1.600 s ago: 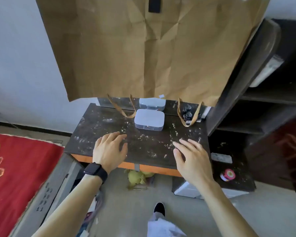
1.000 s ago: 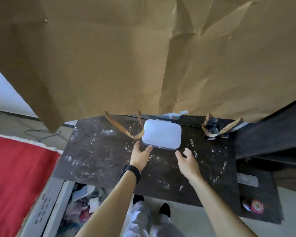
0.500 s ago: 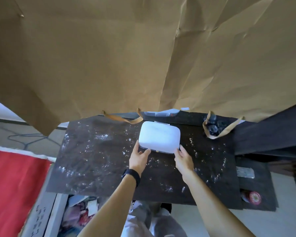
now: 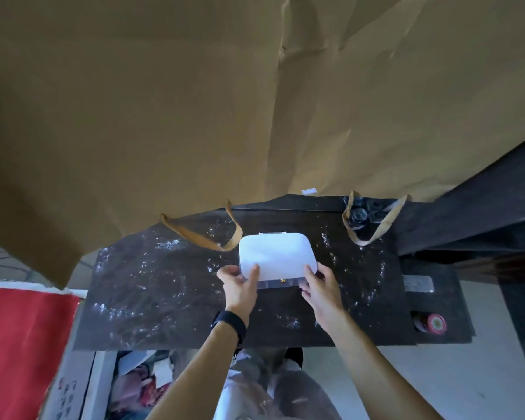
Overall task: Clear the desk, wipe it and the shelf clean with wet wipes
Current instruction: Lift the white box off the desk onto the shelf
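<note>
A clear plastic box with a white lid (image 4: 276, 257) sits tilted over the middle of the dark desk (image 4: 164, 292), which is scattered with white crumbs and dust. My left hand (image 4: 238, 286) grips the box's near left corner, thumb on the lid. My right hand (image 4: 320, 286) holds its near right corner. A black watch is on my left wrist. To the right, a dark shelf (image 4: 437, 301) adjoins the desk at a lower level.
A large brown paper bag (image 4: 225, 101) hangs upside down over the desk's back, its two handles dangling onto the top. Small dark objects (image 4: 361, 212) lie at the back right. A round red-rimmed item (image 4: 434, 323) and a grey strip (image 4: 418, 283) rest on the shelf. Red cloth (image 4: 19, 344) at left.
Both hands reached forward from the desk's front edge to the box and took hold of it. The box now sits tilted nearer me, its front edge raised.
</note>
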The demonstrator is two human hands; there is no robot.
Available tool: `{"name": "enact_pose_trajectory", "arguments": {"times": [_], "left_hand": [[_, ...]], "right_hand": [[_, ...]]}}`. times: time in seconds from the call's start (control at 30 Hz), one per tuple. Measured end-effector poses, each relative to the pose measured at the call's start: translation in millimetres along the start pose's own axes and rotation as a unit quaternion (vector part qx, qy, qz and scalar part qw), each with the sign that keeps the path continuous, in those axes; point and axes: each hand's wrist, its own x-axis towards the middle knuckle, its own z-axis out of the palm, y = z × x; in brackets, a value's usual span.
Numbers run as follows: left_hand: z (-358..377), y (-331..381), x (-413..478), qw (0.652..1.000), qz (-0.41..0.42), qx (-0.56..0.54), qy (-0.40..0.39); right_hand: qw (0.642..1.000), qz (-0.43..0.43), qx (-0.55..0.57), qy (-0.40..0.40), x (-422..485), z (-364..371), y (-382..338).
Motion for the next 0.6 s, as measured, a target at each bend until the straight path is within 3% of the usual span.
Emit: {"name": "enact_pose_trajectory", "arguments": {"times": [0.1, 0.2, 0.6], "left_hand": [[6.8, 0.2, -13.3, 0.993, -0.06, -0.072, -0.068], [11.7, -2.7, -24.2, 0.989, -0.065, -0.065, -0.118], [151.0, -7.4, -109.3, 0.961, 0.055, 0.066, -0.262]], "right_hand": [[0.998, 0.005, 0.057, 0.025, -10.3, -17.5, -3.0], [0.991, 0.006, 0.132, 0.02, -26.2, -45.7, -7.0], [0.964, -0.055, 0.261, 0.018, -76.5, -211.6, 9.1]]}}
